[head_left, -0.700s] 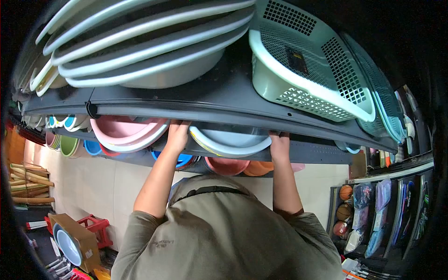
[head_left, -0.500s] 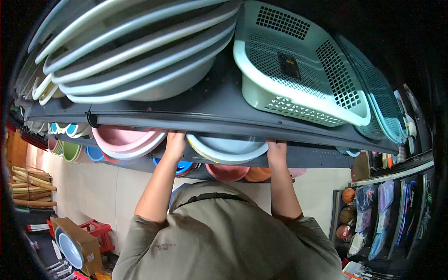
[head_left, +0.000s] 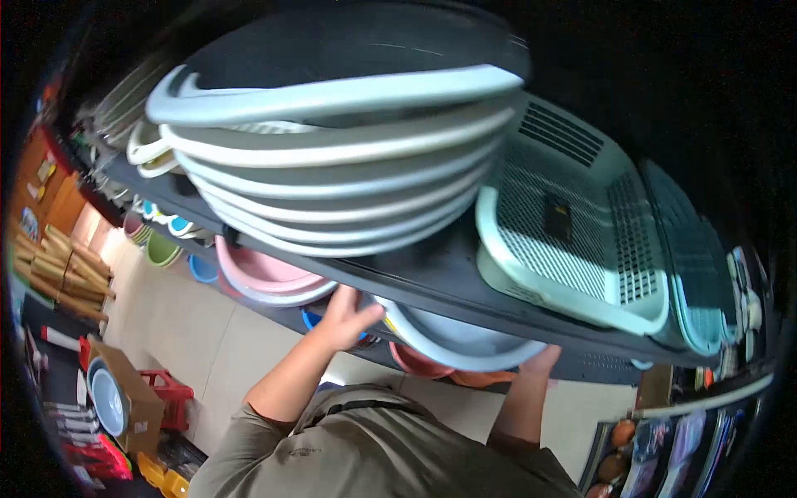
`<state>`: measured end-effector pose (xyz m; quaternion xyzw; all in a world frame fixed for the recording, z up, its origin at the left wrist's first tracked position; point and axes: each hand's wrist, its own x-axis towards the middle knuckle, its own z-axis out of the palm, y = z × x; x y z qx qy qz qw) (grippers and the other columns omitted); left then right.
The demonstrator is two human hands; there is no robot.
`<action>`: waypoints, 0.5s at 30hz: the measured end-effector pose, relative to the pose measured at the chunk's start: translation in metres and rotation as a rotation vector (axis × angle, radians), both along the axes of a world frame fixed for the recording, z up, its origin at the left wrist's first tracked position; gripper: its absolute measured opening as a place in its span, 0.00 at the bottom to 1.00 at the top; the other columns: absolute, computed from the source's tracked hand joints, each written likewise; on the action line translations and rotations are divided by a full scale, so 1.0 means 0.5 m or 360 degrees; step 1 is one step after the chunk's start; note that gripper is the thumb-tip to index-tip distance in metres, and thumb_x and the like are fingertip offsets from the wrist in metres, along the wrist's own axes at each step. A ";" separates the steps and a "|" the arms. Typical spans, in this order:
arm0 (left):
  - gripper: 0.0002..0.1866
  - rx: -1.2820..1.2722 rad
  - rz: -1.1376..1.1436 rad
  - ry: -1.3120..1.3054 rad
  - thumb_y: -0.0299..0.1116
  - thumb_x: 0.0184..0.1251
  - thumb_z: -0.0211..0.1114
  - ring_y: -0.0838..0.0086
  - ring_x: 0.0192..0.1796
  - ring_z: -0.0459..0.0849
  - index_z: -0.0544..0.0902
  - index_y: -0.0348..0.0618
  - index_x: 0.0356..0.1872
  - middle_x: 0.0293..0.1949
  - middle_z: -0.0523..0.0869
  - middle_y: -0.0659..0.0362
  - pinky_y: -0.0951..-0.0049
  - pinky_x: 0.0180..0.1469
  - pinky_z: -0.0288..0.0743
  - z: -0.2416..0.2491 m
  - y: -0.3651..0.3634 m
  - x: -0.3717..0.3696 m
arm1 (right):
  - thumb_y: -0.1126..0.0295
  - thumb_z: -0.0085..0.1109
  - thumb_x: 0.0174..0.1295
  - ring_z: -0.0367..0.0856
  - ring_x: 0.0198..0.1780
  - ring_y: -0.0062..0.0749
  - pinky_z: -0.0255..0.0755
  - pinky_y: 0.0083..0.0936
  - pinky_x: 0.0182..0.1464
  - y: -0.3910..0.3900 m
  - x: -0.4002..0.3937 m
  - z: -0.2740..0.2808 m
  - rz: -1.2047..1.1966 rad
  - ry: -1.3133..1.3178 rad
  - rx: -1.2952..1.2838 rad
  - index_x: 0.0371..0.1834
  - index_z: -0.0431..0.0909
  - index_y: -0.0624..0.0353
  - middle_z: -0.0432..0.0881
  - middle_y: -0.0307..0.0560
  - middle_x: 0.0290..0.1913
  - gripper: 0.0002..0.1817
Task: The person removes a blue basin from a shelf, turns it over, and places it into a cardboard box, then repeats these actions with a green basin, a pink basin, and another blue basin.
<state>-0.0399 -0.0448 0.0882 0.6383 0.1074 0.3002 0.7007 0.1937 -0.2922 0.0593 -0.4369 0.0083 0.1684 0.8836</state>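
Note:
Under the shelf's front edge sits a light blue basin (head_left: pixel 469 342), its upper part hidden by the shelf. My left hand (head_left: pixel 342 319) is at the basin's left side, with its thumb spread toward the rim and its other fingertips out of sight beneath the shelf. At the opposite side, my right hand (head_left: pixel 541 360) closes on the rim; its fingers are blurred and partly hidden. Left of my left hand is a pink basin (head_left: pixel 270 270) nested in a paler one.
Nested pale basins (head_left: pixel 349 153) fill the upper shelf (head_left: pixel 423 270), beside a mint-green perforated basket (head_left: pixel 573 224). Below are green and blue buckets and a red basin (head_left: pixel 419 361). A cardboard box (head_left: pixel 141 407) and red stool (head_left: pixel 173 398) stand at lower left; balls sit on a right-hand rack.
The view has tilted and swung, so the shelf slants down to the right and more of the basin stack shows. My left thumb has spread away from its fingers.

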 end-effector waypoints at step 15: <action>0.62 0.0580 -0.0065 -0.0070 0.33 0.51 0.73 0.57 0.76 0.43 0.29 0.30 0.70 0.73 0.42 0.40 0.63 0.74 0.38 0.074 -0.111 -0.225 | 0.48 0.32 0.65 0.58 0.70 0.50 0.57 0.48 0.68 0.009 -0.260 0.178 0.0141 -0.0502 0.0467 0.76 0.44 0.47 0.55 0.51 0.73 0.36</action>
